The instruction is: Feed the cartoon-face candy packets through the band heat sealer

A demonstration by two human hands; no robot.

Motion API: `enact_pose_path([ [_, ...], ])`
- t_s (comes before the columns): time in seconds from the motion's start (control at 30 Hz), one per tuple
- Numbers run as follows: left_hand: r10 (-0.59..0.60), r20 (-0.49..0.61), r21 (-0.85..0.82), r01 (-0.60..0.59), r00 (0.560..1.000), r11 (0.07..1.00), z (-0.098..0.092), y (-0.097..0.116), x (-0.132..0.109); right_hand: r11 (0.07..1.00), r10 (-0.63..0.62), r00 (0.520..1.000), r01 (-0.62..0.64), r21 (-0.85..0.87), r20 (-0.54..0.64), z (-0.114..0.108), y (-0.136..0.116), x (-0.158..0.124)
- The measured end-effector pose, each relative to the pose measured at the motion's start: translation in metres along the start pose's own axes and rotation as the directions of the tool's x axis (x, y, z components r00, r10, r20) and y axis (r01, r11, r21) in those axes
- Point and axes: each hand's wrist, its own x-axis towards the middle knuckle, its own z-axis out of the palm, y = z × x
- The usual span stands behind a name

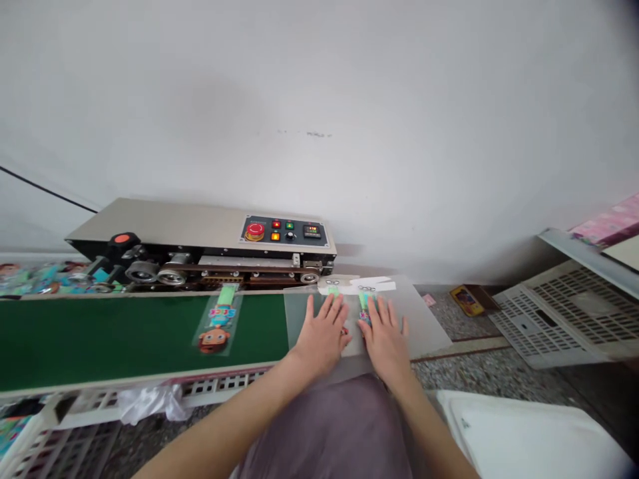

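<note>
Our left hand and right hand lay flat and apart, fingers loosely spread, each over a small packet on the plastic sheet at the right end of the green belt. The packets looked light, limp and slippery, so we judged flat fingers along the side edges a better hold than a pinch, which might crease them.

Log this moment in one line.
left hand: over printed packet; right hand: over second packet; both: on frosted sheet; Stick packet: on green conveyor belt

Green-and-blue packet, dark-green belt, beige machine
</note>
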Motion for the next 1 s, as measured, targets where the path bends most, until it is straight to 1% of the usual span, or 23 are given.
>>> enact_pose_path([
  [0.07, -0.014, -0.012, 0.018, 0.015, 1.0, 1.0, 0.008, -0.01, -0.007, 0.999, -0.028, 0.999, 0.029, 0.022, -0.022, 0.0, -0.021, 0.002],
  [0.13, -0.033, -0.023, 0.047, 0.034, 0.999, 0.998, 0.009, -0.024, -0.017, 0.996, -0.054, 0.998, 0.057, 0.07, -0.034, -0.004, -0.042, 0.006],
  [0.2, -0.071, -0.018, 0.083, 0.073, 0.997, 0.994, 0.005, -0.04, -0.028, 0.991, -0.061, 0.997, 0.065, 0.115, -0.039, -0.009, -0.059, 0.01],
  [0.27, -0.122, -0.005, 0.117, 0.122, 0.992, 0.986, -0.004, -0.051, -0.036, 0.989, -0.054, 0.998, 0.059, 0.133, -0.04, -0.015, -0.067, 0.013],
  [0.33, -0.165, -0.006, 0.141, 0.164, 0.986, 0.976, -0.013, -0.058, -0.04, 0.989, -0.071, 0.996, 0.076, 0.13, -0.045, -0.02, -0.066, 0.013],
  [0.4, -0.17, -0.012, 0.134, 0.17, 0.985, 0.976, -0.021, -0.056, -0.038, 0.984, -0.125, 0.991, 0.129, 0.12, -0.04, -0.022, -0.056, 0.011],
  [0.47, -0.125, -0.011, 0.096, 0.126, 0.992, 0.987, -0.024, -0.047, -0.031, 0.984, -0.147, 0.989, 0.148, 0.1, -0.017, -0.02, -0.041, 0.008],
  [0.5, -0.084, -0.009, 0.073, 0.085, 0.996, 0.994, -0.024, -0.04, -0.026, 0.988, -0.129, 0.992, 0.129, 0.086, -0.004, -0.018, -0.032, 0.006],
  [0.6, 0.059, -0.017, 0.025, -0.059, 0.998, 0.998, -0.016, -0.019, -0.008, 0.997, -0.055, 0.998, 0.055, 0.059, 0.002, -0.007, -0.01, 0.004],
  [0.67, 0.119, -0.034, 0.009, -0.119, 0.992, 0.993, -0.006, -0.01, 0.002, 0.996, -0.057, 0.998, 0.057, 0.063, -0.013, 0.001, 0.001, 0.002],
  [0.7, 0.131, -0.043, 0.005, -0.131, 0.99, 0.991, -0.001, -0.008, 0.005, 0.996, -0.062, 0.998, 0.063, 0.067, -0.018, 0.004, 0.004, 0.002],
  [0.77, 0.133, -0.058, 0.006, -0.133, 0.989, 0.991, 0.008, -0.009, 0.006, 0.996, -0.064, 0.998, 0.065, 0.065, -0.015, 0.008, 0.006, 0.0],
  [0.83, 0.123, -0.07, 0.025, -0.122, 0.99, 0.992, 0.015, -0.014, 0.003, 0.996, -0.076, 0.997, 0.075, 0.057, 0.002, 0.008, 0.003, 0.0],
  [0.93, 0.078, -0.095, 0.063, -0.072, 0.992, 0.995, 0.019, -0.025, -0.008, 0.989, -0.138, 0.99, 0.137, 0.059, 0.021, 0.003, -0.01, -0.001],
  [1.0, 0.047, -0.101, 0.071, -0.04, 0.994, 0.997, 0.018, -0.033, -0.016, 0.981, -0.18, 0.984, 0.179, 0.072, 0.014, -0.002, -0.023, 0.0],
])
